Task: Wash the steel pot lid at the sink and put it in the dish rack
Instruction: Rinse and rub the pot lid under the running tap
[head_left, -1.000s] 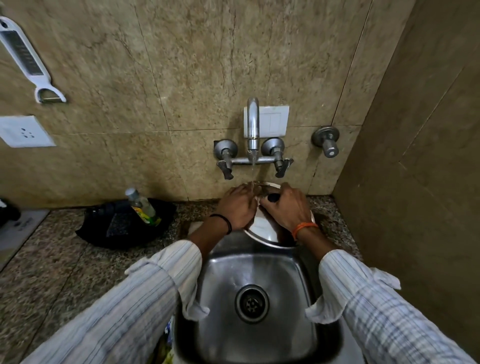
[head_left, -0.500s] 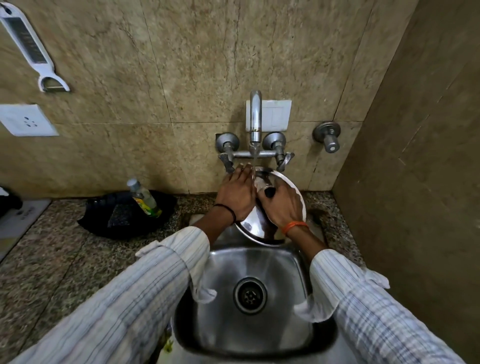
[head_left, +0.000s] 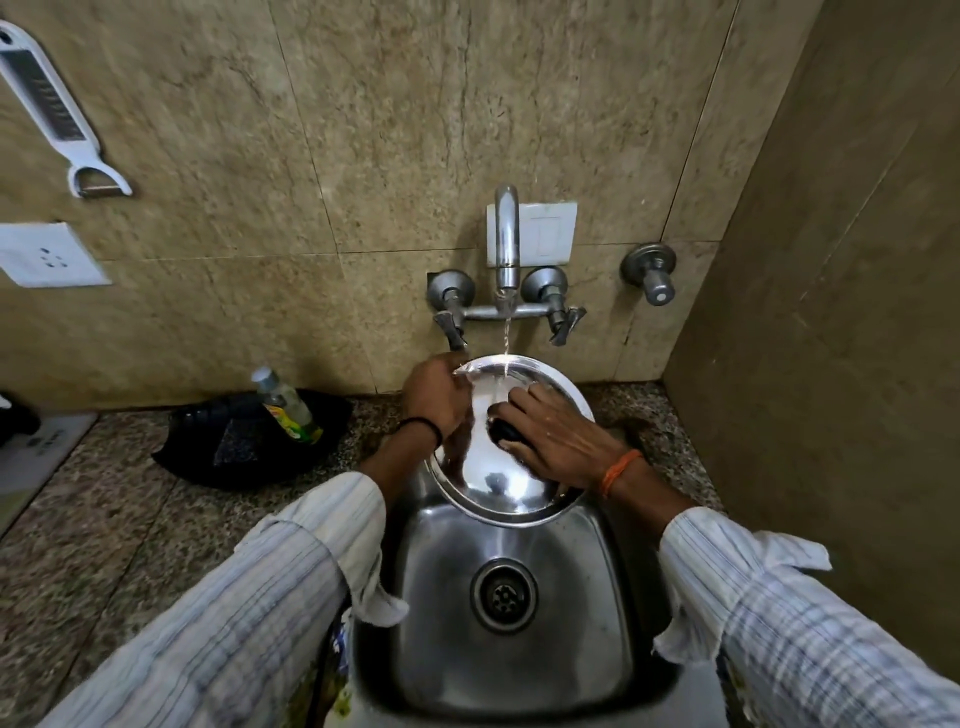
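Note:
The round steel pot lid (head_left: 498, 483) is held tilted over the far end of the steel sink (head_left: 519, 649), its shiny top facing me. A thin stream of water falls from the wall tap (head_left: 506, 244) onto the lid's upper edge. My left hand (head_left: 436, 397) grips the lid's left rim. My right hand (head_left: 556, 441) lies flat across the lid, fingers over its black knob (head_left: 506, 434). No dish rack is in view.
A black tray (head_left: 249, 441) with a small green-labelled bottle (head_left: 288, 408) sits on the granite counter left of the sink. A white peeler (head_left: 57, 111) and a socket (head_left: 49, 254) are on the tiled wall. A side wall stands close on the right.
The lid has tipped up so more of its shiny face shows. My left hand has slid to the upper left rim, and my right hand has spread flatter over the knob.

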